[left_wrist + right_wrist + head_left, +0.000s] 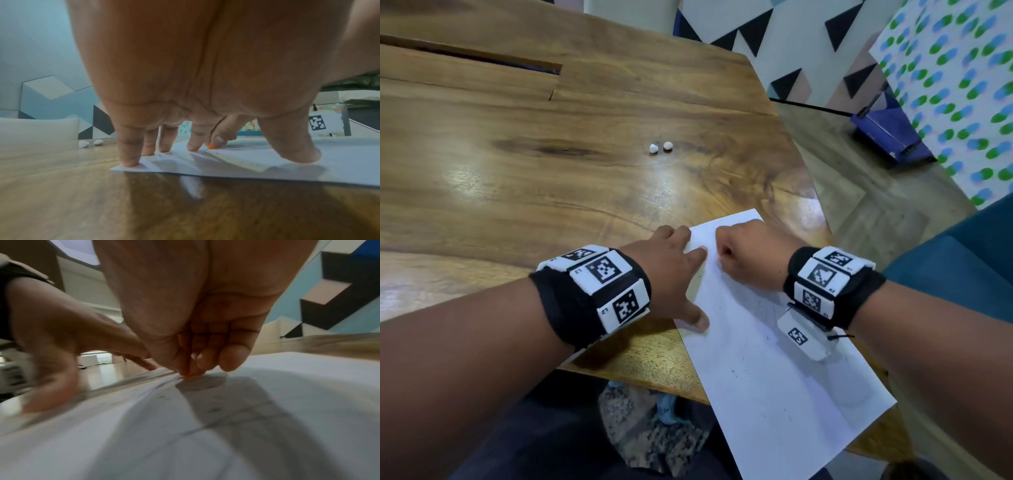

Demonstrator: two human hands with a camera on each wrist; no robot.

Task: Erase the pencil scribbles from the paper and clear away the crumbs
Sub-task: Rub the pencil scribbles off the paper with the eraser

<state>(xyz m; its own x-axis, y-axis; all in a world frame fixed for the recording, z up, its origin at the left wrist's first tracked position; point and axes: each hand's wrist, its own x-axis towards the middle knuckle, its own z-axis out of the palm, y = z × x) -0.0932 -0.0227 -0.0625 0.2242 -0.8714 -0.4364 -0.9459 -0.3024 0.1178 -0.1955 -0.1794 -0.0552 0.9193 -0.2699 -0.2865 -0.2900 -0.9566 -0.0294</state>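
A white sheet of paper (774, 370) lies near the table's front right edge, with faint pencil lines and dark crumbs (734, 371) scattered on it. My left hand (671, 270) presses the paper's left edge flat with straight, spread fingers (128, 155). My right hand (746, 250) is curled into a fist near the paper's far end and pinches a small orange eraser (211, 147), whose tip (188, 374) touches the sheet. The paper (308, 165) is rumpled between the two hands.
Two small white pebble-like lumps (660, 147) sit on the wooden table (551, 178) beyond the paper. The table edge runs close on the right, with floor and a blue box (887, 133) beyond. A long slot (482, 58) cuts the tabletop at the far left.
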